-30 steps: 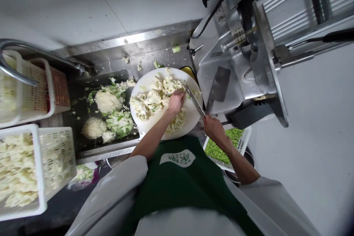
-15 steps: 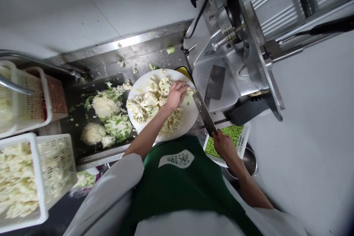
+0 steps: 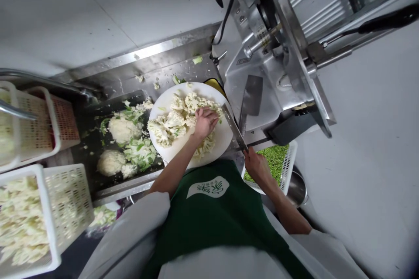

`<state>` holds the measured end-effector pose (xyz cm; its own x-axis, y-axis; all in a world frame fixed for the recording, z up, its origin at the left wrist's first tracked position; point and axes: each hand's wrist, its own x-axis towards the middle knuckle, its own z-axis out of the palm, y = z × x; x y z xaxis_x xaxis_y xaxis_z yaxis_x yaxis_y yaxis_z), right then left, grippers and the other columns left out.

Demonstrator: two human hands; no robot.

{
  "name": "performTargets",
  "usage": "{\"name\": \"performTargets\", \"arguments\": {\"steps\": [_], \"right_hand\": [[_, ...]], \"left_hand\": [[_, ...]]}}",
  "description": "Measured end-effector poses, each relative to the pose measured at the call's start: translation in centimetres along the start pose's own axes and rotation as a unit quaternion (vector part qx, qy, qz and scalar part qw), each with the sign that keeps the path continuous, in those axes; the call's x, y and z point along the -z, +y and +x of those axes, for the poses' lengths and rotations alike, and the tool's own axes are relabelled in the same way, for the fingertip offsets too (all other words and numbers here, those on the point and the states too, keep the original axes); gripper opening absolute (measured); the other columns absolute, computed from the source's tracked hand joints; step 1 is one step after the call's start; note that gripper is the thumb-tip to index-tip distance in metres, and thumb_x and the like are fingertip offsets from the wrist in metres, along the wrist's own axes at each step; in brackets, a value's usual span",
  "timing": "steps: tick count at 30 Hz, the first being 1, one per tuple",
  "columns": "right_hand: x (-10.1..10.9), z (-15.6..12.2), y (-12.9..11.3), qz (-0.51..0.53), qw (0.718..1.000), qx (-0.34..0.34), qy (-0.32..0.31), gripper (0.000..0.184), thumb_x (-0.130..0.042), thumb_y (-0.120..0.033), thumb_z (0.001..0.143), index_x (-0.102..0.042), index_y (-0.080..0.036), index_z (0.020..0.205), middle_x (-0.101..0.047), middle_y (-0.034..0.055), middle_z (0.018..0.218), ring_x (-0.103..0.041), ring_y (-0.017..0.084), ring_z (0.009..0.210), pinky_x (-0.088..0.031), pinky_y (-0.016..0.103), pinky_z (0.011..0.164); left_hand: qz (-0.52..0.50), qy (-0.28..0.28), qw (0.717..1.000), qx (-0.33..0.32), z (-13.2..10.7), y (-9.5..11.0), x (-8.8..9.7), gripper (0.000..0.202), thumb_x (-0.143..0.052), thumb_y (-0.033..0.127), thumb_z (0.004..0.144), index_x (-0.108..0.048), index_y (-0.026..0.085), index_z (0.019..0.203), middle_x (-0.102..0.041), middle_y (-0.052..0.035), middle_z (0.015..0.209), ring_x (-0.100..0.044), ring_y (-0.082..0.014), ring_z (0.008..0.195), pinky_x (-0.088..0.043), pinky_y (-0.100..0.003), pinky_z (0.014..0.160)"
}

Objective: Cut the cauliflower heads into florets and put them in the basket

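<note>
My right hand (image 3: 257,165) grips the handle of a long, broad-bladed kitchen knife (image 3: 235,127), its blade slanting over the right side of a round white cutting board (image 3: 225,141). On the board, my left hand (image 3: 205,123) rests among cut cauliflower florets (image 3: 175,122). Its fingers are bent around a floret beside the blade, partly hidden under the hand. More florets spread to the left and below my wrist. Left of the board, a cauliflower head (image 3: 124,128) and a smaller cauliflower (image 3: 111,162) lie with leafy trimmings (image 3: 140,152) in the dark sink basin.
A white basket (image 3: 68,205) of florets stands at lower left, with stacked baskets (image 3: 36,113) above it. A metal slicing machine (image 3: 278,65) stands right, a flat blade (image 3: 253,96) lying on its base. Chopped green vegetables (image 3: 274,159) fill a basket below. A faucet (image 3: 16,111) juts in left.
My left hand has drawn back slightly toward me and its fingers have curled in more. The knife has shifted a little left with my right hand. The whole view has moved slightly.
</note>
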<state>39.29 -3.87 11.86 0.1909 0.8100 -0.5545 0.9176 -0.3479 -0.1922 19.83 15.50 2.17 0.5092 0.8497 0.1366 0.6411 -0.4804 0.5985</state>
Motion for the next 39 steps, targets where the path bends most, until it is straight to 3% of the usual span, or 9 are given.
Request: {"name": "performTargets", "arguments": {"steps": [14, 16, 19, 22, 26, 31, 33, 36, 39], "right_hand": [[0.2, 4.0, -2.5, 0.013, 0.998, -0.009, -0.06, 0.024, -0.036, -0.026, 0.109, -0.056, -0.014, 0.114, -0.074, 0.0156, 0.093, -0.071, 0.024, 0.084, -0.034, 0.031, 0.067], [0.2, 4.0, -2.2, 0.018, 0.998, -0.008, -0.055, 0.023, -0.038, -0.026, 0.109, -0.057, -0.014, 0.113, -0.074, 0.0154, 0.092, -0.071, 0.025, 0.084, -0.035, 0.031, 0.066], [0.3, 2.6, -0.9, 0.037, 0.999, -0.011, -0.027, 0.025, -0.04, -0.029, 0.108, -0.06, -0.015, 0.111, -0.074, 0.0131, 0.088, -0.069, 0.024, 0.08, -0.032, 0.03, 0.065], [0.3, 0.5, 0.7, 0.089, 0.994, -0.049, 0.028, 0.029, -0.039, -0.032, 0.108, -0.062, -0.015, 0.112, -0.073, 0.0113, 0.084, -0.065, 0.022, 0.074, -0.03, 0.029, 0.064], [-0.2, -1.3, 1.9, 0.153, 0.979, -0.104, 0.08, 0.032, -0.04, -0.036, 0.106, -0.064, -0.014, 0.109, -0.07, 0.0107, 0.08, -0.06, 0.021, 0.069, -0.028, 0.029, 0.062], [-1.7, -1.9, 2.3, 0.199, 0.966, -0.138, 0.091, 0.036, -0.041, -0.04, 0.104, -0.065, -0.014, 0.105, -0.069, 0.011, 0.078, -0.058, 0.021, 0.069, -0.03, 0.03, 0.064], [-2.4, -1.9, 2.3, 0.208, 0.964, -0.139, 0.093, 0.037, -0.041, -0.042, 0.104, -0.065, -0.014, 0.104, -0.069, 0.0112, 0.078, -0.059, 0.022, 0.07, -0.031, 0.03, 0.064], [-2.9, -2.0, 2.2, 0.206, 0.965, -0.135, 0.094, 0.037, -0.041, -0.042, 0.104, -0.066, -0.015, 0.103, -0.069, 0.0118, 0.08, -0.06, 0.023, 0.072, -0.031, 0.03, 0.064], [-3.0, -1.7, 2.0, 0.203, 0.968, -0.117, 0.089, 0.037, -0.042, -0.042, 0.103, -0.067, -0.016, 0.104, -0.07, 0.0113, 0.08, -0.06, 0.023, 0.072, -0.031, 0.03, 0.064]], "left_hand": [[-0.048, -0.001, 0.999, 0.0, 0.5, -0.8, 0.1, 0.015, -0.06, 0.03, 0.096, -0.074, 0.027, 0.097, -0.068, -0.0095, 0.114, -0.058, -0.0287, 0.122, -0.047, -0.052, 0.11], [-0.046, 0.012, 0.999, 0.006, 1.0, -0.8, 1.1, 0.019, -0.063, 0.036, 0.095, -0.073, 0.028, 0.11, -0.062, -0.0103, 0.128, -0.058, -0.028, 0.125, -0.048, -0.049, 0.11], [-0.021, -0.017, 1.0, -0.012, 2.1, -0.7, 2.0, 0.054, -0.067, 0.046, 0.093, -0.059, 0.025, 0.142, -0.048, -0.015, 0.151, -0.047, -0.0323, 0.141, -0.042, -0.049, 0.117], [0.044, -0.104, 0.993, -0.043, 3.2, 0.0, 1.2, 0.071, -0.073, 0.053, 0.087, -0.052, 0.027, 0.151, -0.037, -0.0169, 0.161, -0.031, -0.046, 0.15, -0.028, -0.064, 0.12], [0.109, -0.147, 0.981, -0.066, 4.4, 1.2, -1.4, 0.042, -0.068, 0.044, 0.092, -0.067, 0.032, 0.133, -0.043, -0.0129, 0.158, -0.033, -0.0491, 0.145, -0.023, -0.073, 0.114], [0.112, -0.163, 0.977, -0.085, 5.6, 1.3, -2.0, 0.024, -0.062, 0.03, 0.095, -0.075, 0.022, 0.112, -0.06, -0.016, 0.133, -0.05, -0.0391, 0.127, -0.041, -0.059, 0.105], [0.057, -0.128, 0.986, -0.092, 5.8, 0.9, -0.8, 0.02, -0.063, 0.029, 0.094, -0.076, 0.021, 0.107, -0.063, -0.014, 0.125, -0.056, -0.0327, 0.119, -0.046, -0.051, 0.104], [-0.088, 0.009, 0.994, -0.066, 5.4, 0.1, 2.2, 0.017, -0.064, 0.03, 0.092, -0.075, 0.02, 0.1, -0.065, -0.0105, 0.114, -0.061, -0.0242, 0.109, -0.05, -0.042, 0.102], [-0.242, 0.132, 0.961, 0.034, 4.3, -1.1, 5.5, 0.018, -0.067, 0.035, 0.091, -0.073, 0.02, 0.098, -0.067, -0.007, 0.104, -0.064, -0.0205, 0.102, -0.055, -0.038, 0.098]]}}
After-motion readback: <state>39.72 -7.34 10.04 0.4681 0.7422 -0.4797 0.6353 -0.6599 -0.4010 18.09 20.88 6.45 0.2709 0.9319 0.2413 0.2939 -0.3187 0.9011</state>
